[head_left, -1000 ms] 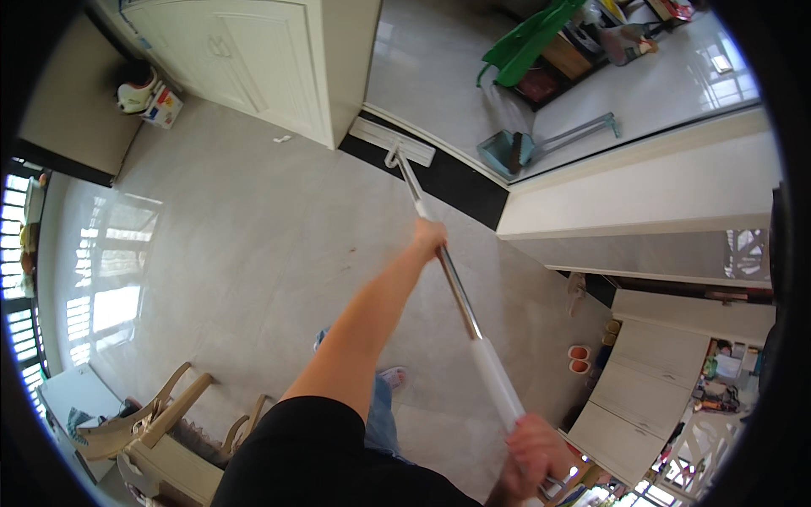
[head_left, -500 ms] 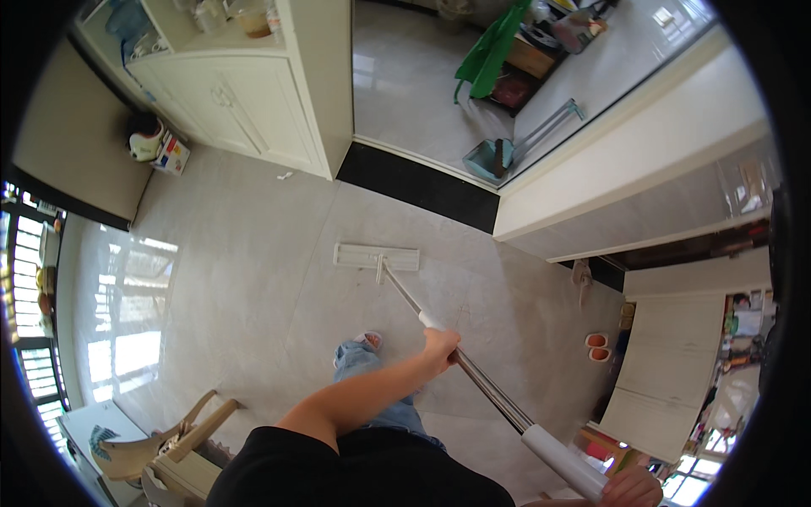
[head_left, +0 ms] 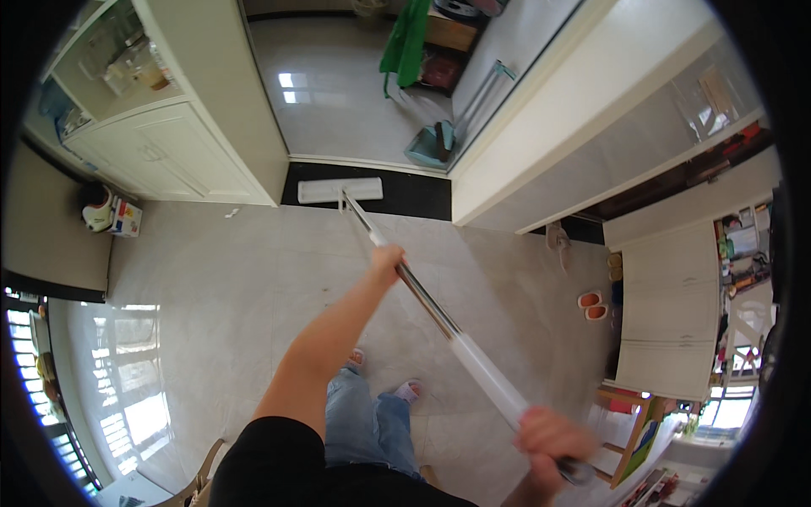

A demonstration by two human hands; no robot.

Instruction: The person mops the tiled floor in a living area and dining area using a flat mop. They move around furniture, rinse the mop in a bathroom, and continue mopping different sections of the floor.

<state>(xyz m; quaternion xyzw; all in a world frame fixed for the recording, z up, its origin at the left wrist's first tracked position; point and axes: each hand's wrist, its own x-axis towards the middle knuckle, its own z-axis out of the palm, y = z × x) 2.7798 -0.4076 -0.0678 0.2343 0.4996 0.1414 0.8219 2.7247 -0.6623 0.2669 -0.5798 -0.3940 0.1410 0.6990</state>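
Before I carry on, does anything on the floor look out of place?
A small white scrap lies loose on the floor in front of the cream cabinet, like stray litter, though too small to identify. The flat mop shows no obvious damage.

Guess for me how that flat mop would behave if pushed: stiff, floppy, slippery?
The mop's pole looks straight and metallic, so it would probably stay stiff. The wide head meets it at one small joint, so it may swivel or tilt when pushed. On the glossy floor, which reflects bright light, it would likely slide easily.
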